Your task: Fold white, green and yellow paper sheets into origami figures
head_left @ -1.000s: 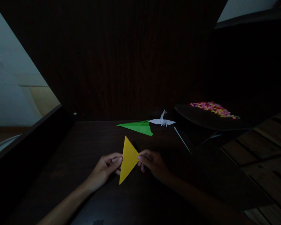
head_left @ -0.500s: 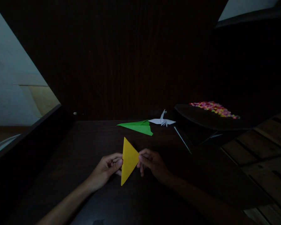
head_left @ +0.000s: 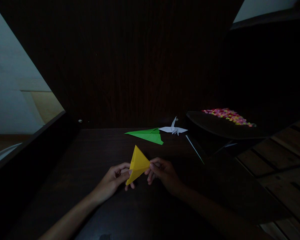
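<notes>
We see a yellow paper (head_left: 138,162), a green sheet (head_left: 147,135), a white crane (head_left: 173,129), multicoloured bits (head_left: 227,115) and a dark brown wood-grained counter (head_left: 95,150).

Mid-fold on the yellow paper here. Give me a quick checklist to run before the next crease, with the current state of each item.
1. Left hand grips the yellow paper at its left edge: ok.
2. Right hand pinches the paper's right corner: ok.
3. Paper lifted off the dark table or resting on it: cannot tell, too dim.
4. Layers aligned at the tip: cannot tell; the sheet looks partly opened.
5. Green folded paper and white paper crane lie apart from the hands, farther back on the table: ok.
6. Lighting good enough to judge crease lines: not ok, the scene is very dark.
</notes>
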Demonstrator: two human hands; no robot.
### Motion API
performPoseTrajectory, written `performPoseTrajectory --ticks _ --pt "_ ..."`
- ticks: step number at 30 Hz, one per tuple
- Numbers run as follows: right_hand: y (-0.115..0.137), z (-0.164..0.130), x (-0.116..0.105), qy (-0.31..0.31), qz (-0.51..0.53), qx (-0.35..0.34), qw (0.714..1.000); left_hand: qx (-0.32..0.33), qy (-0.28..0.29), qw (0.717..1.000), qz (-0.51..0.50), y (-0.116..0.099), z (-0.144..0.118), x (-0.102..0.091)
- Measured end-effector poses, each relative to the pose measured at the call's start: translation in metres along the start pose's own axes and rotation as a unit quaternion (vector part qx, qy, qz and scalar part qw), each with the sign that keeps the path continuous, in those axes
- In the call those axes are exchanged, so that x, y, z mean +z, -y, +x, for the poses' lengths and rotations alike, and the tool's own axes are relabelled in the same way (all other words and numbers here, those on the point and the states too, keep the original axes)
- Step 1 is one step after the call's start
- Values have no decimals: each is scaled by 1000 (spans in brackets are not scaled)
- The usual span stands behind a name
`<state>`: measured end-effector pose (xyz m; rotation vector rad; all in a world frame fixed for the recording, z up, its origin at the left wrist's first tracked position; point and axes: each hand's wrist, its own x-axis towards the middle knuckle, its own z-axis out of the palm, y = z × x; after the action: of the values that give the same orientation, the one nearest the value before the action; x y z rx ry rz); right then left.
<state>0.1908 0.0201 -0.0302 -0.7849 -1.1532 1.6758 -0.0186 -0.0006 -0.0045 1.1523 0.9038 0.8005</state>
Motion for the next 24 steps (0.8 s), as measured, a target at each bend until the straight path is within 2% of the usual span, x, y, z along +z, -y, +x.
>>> performPoseTrajectory --ticks 15,24 --pt "2 0 3 -6 21 44 999 8 -32 996 82 -5 2 2" --pt "-2 1 1 0 24 41 999 21 -35 998 57 0 2 0"
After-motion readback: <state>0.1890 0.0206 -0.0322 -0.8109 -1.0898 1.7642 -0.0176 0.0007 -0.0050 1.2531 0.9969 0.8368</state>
